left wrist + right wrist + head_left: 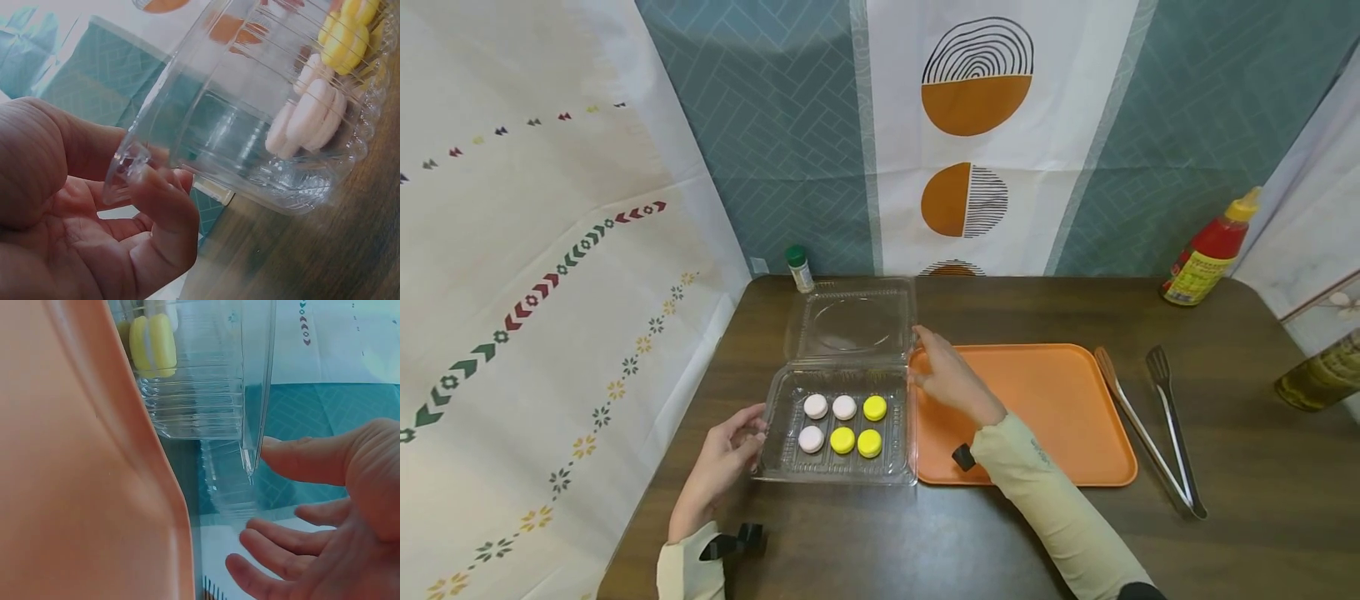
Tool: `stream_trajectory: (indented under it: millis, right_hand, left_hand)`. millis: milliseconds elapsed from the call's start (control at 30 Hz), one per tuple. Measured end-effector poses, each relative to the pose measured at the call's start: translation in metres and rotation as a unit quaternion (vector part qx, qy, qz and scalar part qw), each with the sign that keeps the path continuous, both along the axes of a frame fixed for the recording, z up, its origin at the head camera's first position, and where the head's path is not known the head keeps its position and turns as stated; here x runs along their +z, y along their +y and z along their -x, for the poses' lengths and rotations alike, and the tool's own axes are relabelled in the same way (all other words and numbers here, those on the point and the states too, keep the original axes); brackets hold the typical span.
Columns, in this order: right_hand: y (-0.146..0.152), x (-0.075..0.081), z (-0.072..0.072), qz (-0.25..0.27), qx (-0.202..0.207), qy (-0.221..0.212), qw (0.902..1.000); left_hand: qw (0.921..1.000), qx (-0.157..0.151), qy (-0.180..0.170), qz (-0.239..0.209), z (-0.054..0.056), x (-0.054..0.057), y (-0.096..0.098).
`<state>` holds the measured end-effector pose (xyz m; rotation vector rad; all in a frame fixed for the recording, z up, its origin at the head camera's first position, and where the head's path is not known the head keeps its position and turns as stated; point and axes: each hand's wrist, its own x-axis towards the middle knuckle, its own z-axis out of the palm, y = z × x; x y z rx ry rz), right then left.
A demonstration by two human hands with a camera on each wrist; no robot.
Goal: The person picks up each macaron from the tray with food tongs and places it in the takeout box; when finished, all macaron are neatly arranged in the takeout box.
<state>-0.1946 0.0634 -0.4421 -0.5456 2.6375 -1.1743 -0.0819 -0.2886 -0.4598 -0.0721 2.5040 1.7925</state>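
A clear plastic clamshell container (835, 479) lies with its lid (808, 333) folded back toward the wall. Inside sit 3 pale pinkish-white macarons (844, 407) and 3 yellow macarons (842, 440), in two rows. My left hand (721, 462) pinches the container's left rim at the near corner between thumb and curled fingers. On the other side, my right hand (958, 382) reaches over the orange tray to the right edge near the hinge. In the right wrist view its thumb (306, 453) is right at the rim, with the other fingers (281, 550) extended and spread.
The orange tray (1037, 417) stands directly right of the container. Beyond it lie tongs (1176, 442). A red sauce bottle (1198, 271) stands at the back right, a dark yellowish bottle (1318, 375) at the right edge. Behind the lid is a green-capped shaker (801, 271).
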Motion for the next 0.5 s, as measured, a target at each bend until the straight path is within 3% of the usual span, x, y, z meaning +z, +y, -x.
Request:
stream_trajectory:
  millis: [500]
  right_hand:
    - [-0.0072, 0.0005, 0.0006, 0.009, -0.011, 0.054, 0.9984]
  left_hand:
    - [1.0000, -0.003, 0.003, -0.001, -0.0023, 0.0010, -0.0006]
